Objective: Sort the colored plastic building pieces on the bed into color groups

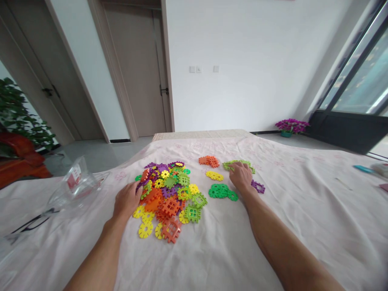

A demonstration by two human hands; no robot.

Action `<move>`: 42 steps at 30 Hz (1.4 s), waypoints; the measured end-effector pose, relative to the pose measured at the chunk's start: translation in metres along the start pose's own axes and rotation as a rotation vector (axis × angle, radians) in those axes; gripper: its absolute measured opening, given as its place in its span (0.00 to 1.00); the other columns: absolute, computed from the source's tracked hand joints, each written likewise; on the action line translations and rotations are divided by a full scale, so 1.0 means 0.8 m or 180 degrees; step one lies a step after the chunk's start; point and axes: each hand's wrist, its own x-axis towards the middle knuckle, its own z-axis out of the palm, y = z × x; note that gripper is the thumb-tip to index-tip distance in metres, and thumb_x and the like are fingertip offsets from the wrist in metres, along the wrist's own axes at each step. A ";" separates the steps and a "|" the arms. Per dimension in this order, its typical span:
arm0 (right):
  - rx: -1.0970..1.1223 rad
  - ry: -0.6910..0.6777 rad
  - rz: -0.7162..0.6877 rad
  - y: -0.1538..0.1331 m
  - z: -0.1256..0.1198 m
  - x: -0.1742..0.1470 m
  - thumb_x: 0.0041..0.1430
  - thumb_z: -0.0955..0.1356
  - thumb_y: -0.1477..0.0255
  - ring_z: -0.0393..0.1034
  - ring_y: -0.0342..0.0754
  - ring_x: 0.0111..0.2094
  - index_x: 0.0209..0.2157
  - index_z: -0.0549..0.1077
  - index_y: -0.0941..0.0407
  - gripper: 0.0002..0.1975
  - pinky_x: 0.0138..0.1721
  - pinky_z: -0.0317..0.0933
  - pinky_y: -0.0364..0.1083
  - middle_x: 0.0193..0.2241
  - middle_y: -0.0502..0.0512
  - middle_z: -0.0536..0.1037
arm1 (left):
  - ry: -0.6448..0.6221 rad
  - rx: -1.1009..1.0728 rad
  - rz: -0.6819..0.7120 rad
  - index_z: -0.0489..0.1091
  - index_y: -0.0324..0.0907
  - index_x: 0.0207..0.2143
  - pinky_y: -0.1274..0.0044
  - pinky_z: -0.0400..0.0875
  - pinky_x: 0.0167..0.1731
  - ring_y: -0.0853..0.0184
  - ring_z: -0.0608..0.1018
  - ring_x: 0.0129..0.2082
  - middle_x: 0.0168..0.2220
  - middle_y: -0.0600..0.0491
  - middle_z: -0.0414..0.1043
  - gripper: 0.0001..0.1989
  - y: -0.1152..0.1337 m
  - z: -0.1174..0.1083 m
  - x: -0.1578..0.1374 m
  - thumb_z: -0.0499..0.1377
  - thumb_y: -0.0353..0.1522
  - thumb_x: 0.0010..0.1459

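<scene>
A pale cloth (197, 258) is spread out wide. On it, a big mixed pile of toy pieces (170, 193) is touched at its left side by the left hand (125, 198). By the right hand (241, 174), light green pieces (249, 166) are partly hidden. Whether anything is gripped by either hand cannot be told. Nearby are seen green pieces (218, 190), orange pieces (209, 161), yellow pieces (214, 176) and purple pieces (261, 188).
</scene>
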 end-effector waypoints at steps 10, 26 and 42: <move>-0.0224 -0.0603 -0.0252 -0.003 0.005 -0.002 0.59 0.64 0.69 0.60 0.60 0.56 0.50 0.76 0.53 0.19 0.54 0.54 0.54 0.55 0.58 0.72 | 0.0031 -0.0017 -0.0003 0.67 0.41 0.54 0.73 0.65 0.52 0.62 0.74 0.52 0.52 0.47 0.73 0.22 0.001 0.000 -0.001 0.43 0.40 0.66; 0.0753 -0.2387 -0.1574 -0.129 -0.046 -0.044 0.37 0.77 0.57 0.71 0.46 0.32 0.34 0.79 0.52 0.20 0.29 0.56 0.41 0.32 0.50 0.80 | 0.0081 -0.0027 0.0019 0.68 0.40 0.53 0.73 0.65 0.52 0.62 0.74 0.51 0.50 0.47 0.74 0.21 0.004 -0.005 -0.002 0.44 0.38 0.66; 0.1385 -0.0367 0.0248 -0.034 -0.036 0.013 0.50 0.70 0.68 0.70 0.46 0.29 0.32 0.75 0.57 0.08 0.31 0.59 0.43 0.27 0.53 0.77 | 0.0039 -0.0027 -0.0009 0.68 0.41 0.54 0.73 0.66 0.51 0.62 0.75 0.51 0.51 0.47 0.74 0.22 0.002 -0.003 -0.001 0.44 0.39 0.66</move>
